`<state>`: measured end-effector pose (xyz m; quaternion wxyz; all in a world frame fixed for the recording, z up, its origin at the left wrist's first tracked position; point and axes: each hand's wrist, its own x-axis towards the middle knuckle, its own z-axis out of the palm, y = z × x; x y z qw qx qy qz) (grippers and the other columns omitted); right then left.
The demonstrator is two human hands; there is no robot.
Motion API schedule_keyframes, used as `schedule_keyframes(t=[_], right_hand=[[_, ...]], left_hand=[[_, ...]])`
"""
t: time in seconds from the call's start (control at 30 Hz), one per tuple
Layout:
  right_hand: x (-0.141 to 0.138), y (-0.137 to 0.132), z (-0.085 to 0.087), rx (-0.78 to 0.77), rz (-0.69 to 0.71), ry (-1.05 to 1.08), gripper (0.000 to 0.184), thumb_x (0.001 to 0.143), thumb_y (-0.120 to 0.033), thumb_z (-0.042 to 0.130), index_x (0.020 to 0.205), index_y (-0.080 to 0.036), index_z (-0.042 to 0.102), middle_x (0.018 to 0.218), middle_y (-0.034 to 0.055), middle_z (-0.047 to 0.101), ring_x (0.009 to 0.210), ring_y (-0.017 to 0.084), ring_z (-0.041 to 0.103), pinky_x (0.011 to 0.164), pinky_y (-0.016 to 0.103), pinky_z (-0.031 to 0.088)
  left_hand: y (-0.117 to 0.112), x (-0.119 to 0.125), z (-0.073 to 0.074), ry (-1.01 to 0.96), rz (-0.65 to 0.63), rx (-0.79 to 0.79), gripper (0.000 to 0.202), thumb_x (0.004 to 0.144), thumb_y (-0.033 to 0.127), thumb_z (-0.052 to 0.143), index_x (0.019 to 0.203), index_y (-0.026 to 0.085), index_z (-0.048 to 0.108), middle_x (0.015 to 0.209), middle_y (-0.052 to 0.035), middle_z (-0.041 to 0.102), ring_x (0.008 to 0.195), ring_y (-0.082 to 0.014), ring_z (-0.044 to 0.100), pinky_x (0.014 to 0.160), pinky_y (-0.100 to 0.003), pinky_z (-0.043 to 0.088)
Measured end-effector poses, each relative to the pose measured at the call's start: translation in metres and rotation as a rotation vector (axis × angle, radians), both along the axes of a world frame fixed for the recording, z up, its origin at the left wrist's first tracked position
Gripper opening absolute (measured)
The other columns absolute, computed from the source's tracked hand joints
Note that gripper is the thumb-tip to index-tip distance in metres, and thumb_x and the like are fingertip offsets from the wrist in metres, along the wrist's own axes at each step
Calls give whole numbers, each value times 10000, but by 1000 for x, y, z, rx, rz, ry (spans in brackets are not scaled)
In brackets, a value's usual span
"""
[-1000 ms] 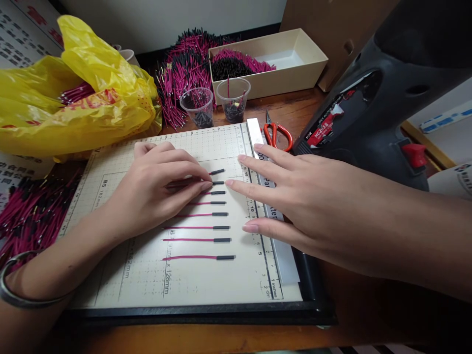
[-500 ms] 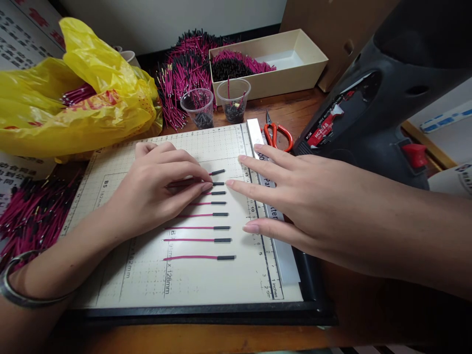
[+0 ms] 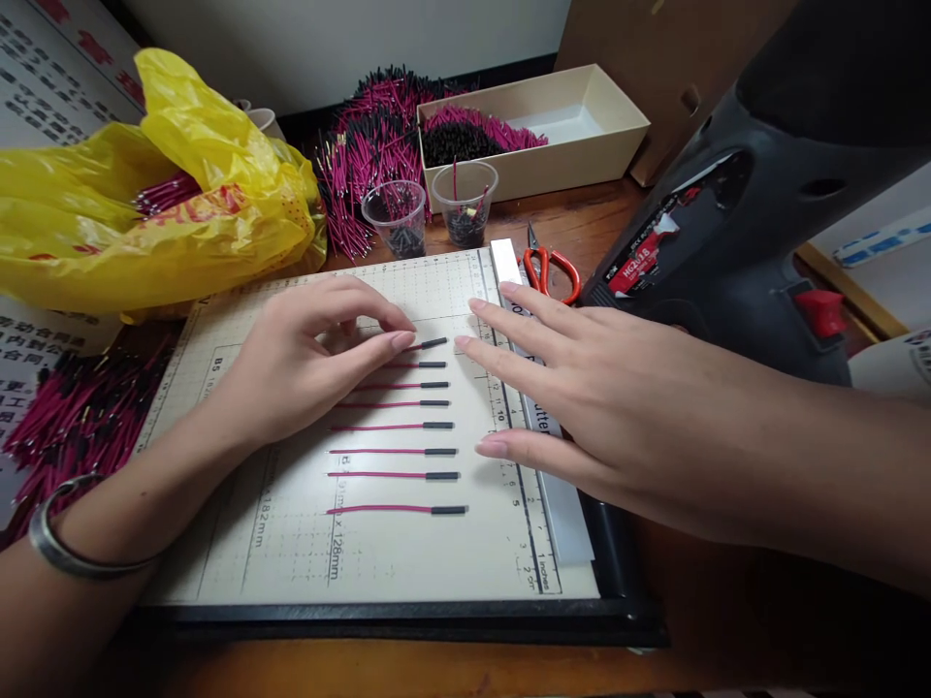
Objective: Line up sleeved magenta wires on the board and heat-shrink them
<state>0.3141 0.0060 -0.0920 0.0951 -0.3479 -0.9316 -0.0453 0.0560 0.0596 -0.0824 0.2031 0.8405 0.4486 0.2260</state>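
Several pink wires, each with a black sleeve on its right end, lie in a column of roughly parallel rows on a cream paper cutter board (image 3: 254, 572). At the far end of that column, my left hand (image 3: 312, 354) pinches the farthest wire (image 3: 434, 343) between thumb and fingers, with the black sleeve sticking out to the right. Its pink part is mostly hidden under the hand. Spread fingers of my right hand (image 3: 582, 388) rest over the board's right side and the printed metal strip (image 3: 560, 514), holding nothing, just right of the sleeves.
Behind the board stand two clear plastic cups (image 3: 394, 218) with black bits, a cream box (image 3: 574, 145) of sleeved wires and a loose wire pile (image 3: 370, 145). A yellow bag (image 3: 240, 233) is left; orange-handled pliers (image 3: 545, 271) and a black heat gun (image 3: 771, 213) are right.
My left hand has moved from the second-farthest wire to the farthest one. My right hand stays nearly still, and the view has shifted slightly.
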Motion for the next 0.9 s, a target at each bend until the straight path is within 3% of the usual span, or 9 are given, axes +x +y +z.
schedule_keyframes(t=[0.13,0.3,0.6,0.9], right_hand=[[-2,1,-1,-30,-33,2,631,1081,-480,307,1516,-75,517,1575,241,465,1477,437,444,1094,623,505],[-3,5,-1,-109,-7,-30,646,1081,-480,306,1551,-68,471,1598,244,428,1510,444,387,1144,636,461],[-3,5,1,-166,-25,-14,656,1078,-494,316,1573,-82,442,1613,248,396,1530,448,340,1164,641,438],[-2,5,2,-137,-9,-9,594,1077,-444,356,1539,-99,498,1591,240,435,1511,439,385,1127,625,487]], left_hand=[[5,1,-1,-13,27,-74,228,883,443,691,867,242,798,879,-8,761,729,-145,618,612,-252,442],[9,4,-2,-10,-68,-133,216,894,381,675,937,220,812,963,-37,781,866,-166,682,779,-262,530],[11,4,-4,-16,-62,-185,192,883,383,692,864,230,806,872,-10,763,773,-143,653,700,-252,493],[10,4,-5,-17,-79,-152,190,890,359,680,835,221,797,842,-6,764,763,-143,651,730,-267,482]])
